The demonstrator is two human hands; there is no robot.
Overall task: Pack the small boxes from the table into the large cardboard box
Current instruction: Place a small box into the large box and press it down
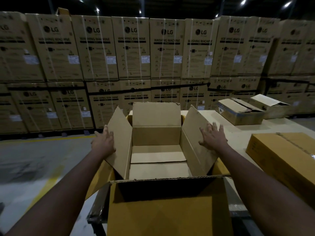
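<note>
The large cardboard box (156,136) stands open in front of me on the table's left end, all four flaps raised and nothing inside but its folded bottom panels. My left hand (103,142) presses flat against the outer side of the left flap (120,142), fingers spread. My right hand (213,135) lies flat on the inner face of the right flap (198,142), fingers apart. Neither hand holds anything. A closed yellowish box (283,155) lies on the table at the right.
Two more brown boxes (241,111) (271,106) with loose flaps sit at the table's (238,133) far right. Stacked washing-machine cartons (133,48) form a wall behind. To the left is concrete floor (34,159) with a yellow line.
</note>
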